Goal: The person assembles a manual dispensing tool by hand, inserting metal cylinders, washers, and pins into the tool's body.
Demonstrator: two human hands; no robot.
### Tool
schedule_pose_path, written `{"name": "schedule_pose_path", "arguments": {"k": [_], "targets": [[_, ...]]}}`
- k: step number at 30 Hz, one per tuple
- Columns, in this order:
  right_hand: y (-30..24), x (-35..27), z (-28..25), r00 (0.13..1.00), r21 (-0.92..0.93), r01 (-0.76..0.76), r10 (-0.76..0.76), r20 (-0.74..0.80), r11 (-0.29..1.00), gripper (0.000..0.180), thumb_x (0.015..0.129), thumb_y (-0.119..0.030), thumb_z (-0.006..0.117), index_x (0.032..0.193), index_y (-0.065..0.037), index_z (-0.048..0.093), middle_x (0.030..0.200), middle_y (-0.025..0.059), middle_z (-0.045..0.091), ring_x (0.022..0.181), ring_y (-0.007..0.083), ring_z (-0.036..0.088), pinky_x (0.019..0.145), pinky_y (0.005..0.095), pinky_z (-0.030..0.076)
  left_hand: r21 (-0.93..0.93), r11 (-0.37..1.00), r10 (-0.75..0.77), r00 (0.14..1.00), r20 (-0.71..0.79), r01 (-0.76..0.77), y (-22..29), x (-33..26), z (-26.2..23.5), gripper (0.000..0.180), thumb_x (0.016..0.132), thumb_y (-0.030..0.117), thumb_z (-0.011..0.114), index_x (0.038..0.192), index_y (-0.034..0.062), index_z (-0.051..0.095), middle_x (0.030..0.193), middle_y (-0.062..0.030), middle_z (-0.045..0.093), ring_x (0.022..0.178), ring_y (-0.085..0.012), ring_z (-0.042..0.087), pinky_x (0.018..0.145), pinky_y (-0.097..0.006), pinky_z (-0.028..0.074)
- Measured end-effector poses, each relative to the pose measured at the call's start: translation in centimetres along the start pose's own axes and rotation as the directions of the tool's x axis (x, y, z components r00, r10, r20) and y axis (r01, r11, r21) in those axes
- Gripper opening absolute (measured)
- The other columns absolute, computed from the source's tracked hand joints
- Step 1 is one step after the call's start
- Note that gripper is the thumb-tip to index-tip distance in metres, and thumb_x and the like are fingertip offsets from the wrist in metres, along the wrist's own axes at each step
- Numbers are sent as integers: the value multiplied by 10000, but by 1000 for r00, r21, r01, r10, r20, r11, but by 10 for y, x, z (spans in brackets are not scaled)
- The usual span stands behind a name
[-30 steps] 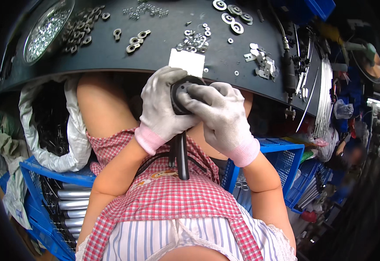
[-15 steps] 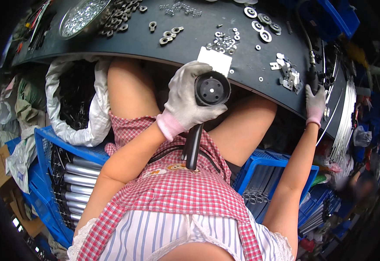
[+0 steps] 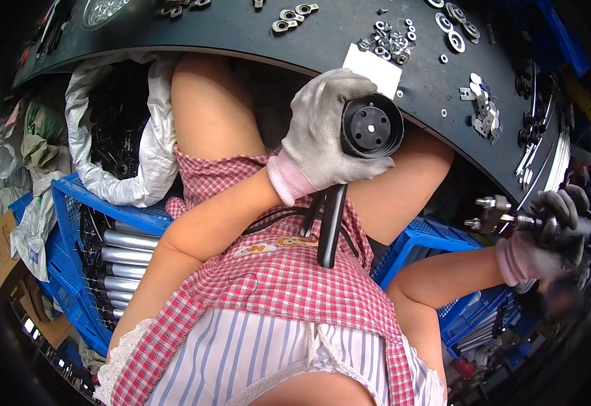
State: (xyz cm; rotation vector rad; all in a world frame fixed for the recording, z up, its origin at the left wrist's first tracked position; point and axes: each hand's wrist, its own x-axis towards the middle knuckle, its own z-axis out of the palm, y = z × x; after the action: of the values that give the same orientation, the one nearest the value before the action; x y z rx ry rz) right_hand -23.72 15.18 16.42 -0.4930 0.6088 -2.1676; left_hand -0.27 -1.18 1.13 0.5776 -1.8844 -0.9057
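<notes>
My left hand (image 3: 326, 139), in a pale glove, is wrapped round a black round part (image 3: 372, 127) with small holes in its upward face and a light spot at its centre. Below it hang black bars (image 3: 332, 230), in front of my checked apron. Off the table's right edge, my gloved right hand (image 3: 549, 237) is closed on a driver-like tool (image 3: 498, 218) with a metal head and short prongs pointing left. Its back end is partly hidden by my fingers and blurred. The two hands are well apart.
On the dark table (image 3: 234, 34) lie a white card (image 3: 376, 70), several nuts (image 3: 391, 42), round metal discs (image 3: 455, 42) and flat brackets (image 3: 486, 116). A white sack (image 3: 162, 142) holds dark parts. Blue crates (image 3: 123, 208) with silver tubes stand beside my legs.
My right hand has come down and outward from the table's right edge, bringing the tool with it. The black part stays in my left hand; the view has shifted.
</notes>
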Motion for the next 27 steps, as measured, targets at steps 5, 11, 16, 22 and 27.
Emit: {"name": "schedule_pose_path", "arguments": {"k": [5, 11, 16, 22, 27], "targets": [[81, 14, 12, 997, 250, -53, 66, -42, 967, 354, 743, -198, 681, 1002, -55, 486, 642, -46, 542, 561, 68, 516, 649, 204, 497, -17, 1000, -14, 996, 83, 16, 0, -2, -2, 859, 456, 299, 898, 1184, 77, 498, 1173, -122, 560, 1155, -326, 518, 988, -434, 410], [129, -4, -13, 995, 143, 96, -100, 20, 985, 559, 848, -485, 608, 1172, -48, 482, 815, 79, 548, 693, 140, 448, 458, 248, 298, 30, 999, -38, 997, 66, 36, 2, -4, 0, 853, 446, 290, 890, 1175, 79, 499, 1154, -126, 563, 1129, -331, 533, 970, -443, 426], [129, -28, -10, 956, -33, 287, -284, 77, 957, 595, 822, -480, 649, 1169, -26, 484, 790, 84, 553, 754, 172, 456, 575, 294, 401, -20, 1000, 9, 998, 54, -8, -1, 0, 2, 843, 439, 278, 890, 1160, 81, 499, 1124, -124, 571, 1102, -333, 548, 957, -443, 434], [138, -45, 14, 796, -405, 593, -584, 161, 696, 592, 878, -488, 602, 1193, 2, 494, 897, 88, 590, 627, 150, 491, 549, 261, 447, -29, 999, 24, 999, 41, -23, -2, 0, 4, 830, 444, 290, 899, 1143, 81, 503, 1103, -119, 579, 1079, -333, 561, 949, -443, 439], [141, -56, 24, 839, -451, 544, -449, 307, 707, 535, 831, -446, 693, 1156, -64, 507, 768, 70, 585, 646, 166, 506, 631, 280, 511, -28, 999, 17, 1000, 17, -17, -3, -1, 3, 826, 447, 312, 910, 1133, 80, 512, 1097, -119, 582, 1068, -333, 569, 942, -444, 444]]}}
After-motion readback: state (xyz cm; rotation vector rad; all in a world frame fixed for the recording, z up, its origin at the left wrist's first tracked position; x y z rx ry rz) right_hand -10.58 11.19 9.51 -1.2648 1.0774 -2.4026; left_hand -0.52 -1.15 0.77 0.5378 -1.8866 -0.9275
